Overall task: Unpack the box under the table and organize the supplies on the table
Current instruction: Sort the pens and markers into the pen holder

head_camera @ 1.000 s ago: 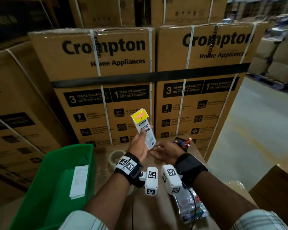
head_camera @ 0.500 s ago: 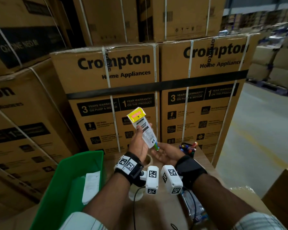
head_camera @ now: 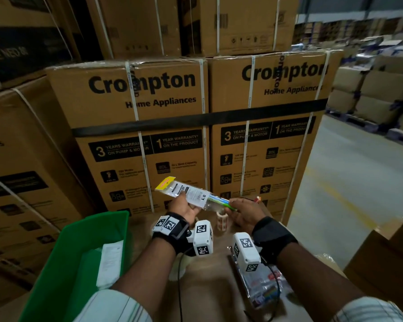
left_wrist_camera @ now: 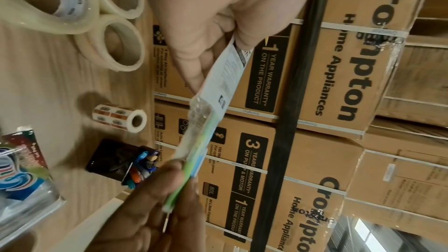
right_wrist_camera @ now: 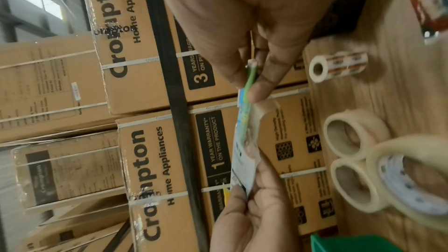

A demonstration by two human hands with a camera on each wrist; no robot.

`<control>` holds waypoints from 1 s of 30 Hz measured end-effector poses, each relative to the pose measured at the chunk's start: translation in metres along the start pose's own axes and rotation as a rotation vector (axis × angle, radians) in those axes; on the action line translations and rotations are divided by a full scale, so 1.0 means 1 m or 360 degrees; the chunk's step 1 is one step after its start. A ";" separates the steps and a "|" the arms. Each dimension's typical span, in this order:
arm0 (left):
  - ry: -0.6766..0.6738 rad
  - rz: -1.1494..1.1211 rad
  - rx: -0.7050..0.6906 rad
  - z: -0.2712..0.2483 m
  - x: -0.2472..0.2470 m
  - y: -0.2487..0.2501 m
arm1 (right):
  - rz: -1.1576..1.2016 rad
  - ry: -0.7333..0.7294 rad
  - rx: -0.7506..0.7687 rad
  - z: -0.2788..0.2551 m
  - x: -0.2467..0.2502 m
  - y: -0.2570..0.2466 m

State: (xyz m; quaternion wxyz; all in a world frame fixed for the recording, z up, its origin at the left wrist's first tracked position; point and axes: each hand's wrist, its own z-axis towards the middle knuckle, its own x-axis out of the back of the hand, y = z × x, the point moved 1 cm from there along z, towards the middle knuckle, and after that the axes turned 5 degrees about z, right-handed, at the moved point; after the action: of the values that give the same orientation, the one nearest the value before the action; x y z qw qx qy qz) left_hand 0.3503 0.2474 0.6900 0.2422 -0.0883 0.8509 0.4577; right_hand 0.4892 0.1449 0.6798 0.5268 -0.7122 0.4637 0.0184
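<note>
A pen packet (head_camera: pixel 189 193) with a yellow header, a white card and a clear sleeve lies slanted above the table, header to the left. My left hand (head_camera: pixel 188 202) grips its card end between thumb and fingers. A green pen (head_camera: pixel 227 205) sticks out of the sleeve's right end, and my right hand (head_camera: pixel 231 204) pinches it between thumb and fingertips. In the left wrist view the green pen (left_wrist_camera: pixel 189 171) runs from the packet (left_wrist_camera: pixel 227 76) into the right hand's fingers (left_wrist_camera: pixel 155 194). The right wrist view shows the same pinch on the pen (right_wrist_camera: pixel 247 87).
A green bin (head_camera: pixel 79 247) holding white paper stands at the left on the wooden table (head_camera: pixel 214 289). On the table lie a sticker roll (head_camera: pixel 222 221), tape rolls (left_wrist_camera: pixel 114 45), a black pen holder (left_wrist_camera: pixel 114 160) and a clear bag of supplies (head_camera: pixel 265 284). Stacked cartons (head_camera: pixel 149 108) wall the back.
The packet has tipped from upright to nearly level, its open end toward the right. My right hand, earlier open below it, now pinches the green pen at that end.
</note>
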 end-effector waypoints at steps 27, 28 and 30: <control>0.0141 0.0049 0.0271 0.037 -0.082 -0.098 | -0.0011 0.0326 0.0190 0.060 0.120 -0.106; 0.0155 0.0078 0.0266 0.038 -0.081 -0.100 | -0.0115 0.0329 0.0299 0.064 0.118 -0.107; 0.0196 0.0119 0.0279 0.041 -0.076 -0.105 | -0.0571 0.0364 0.0543 0.075 0.116 -0.109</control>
State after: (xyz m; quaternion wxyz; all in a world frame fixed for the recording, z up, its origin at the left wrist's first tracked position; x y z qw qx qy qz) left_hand 0.4683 0.2163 0.6315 0.1789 -0.0629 0.9037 0.3839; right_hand 0.6643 0.1294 0.6664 0.5783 -0.6812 0.3830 -0.2341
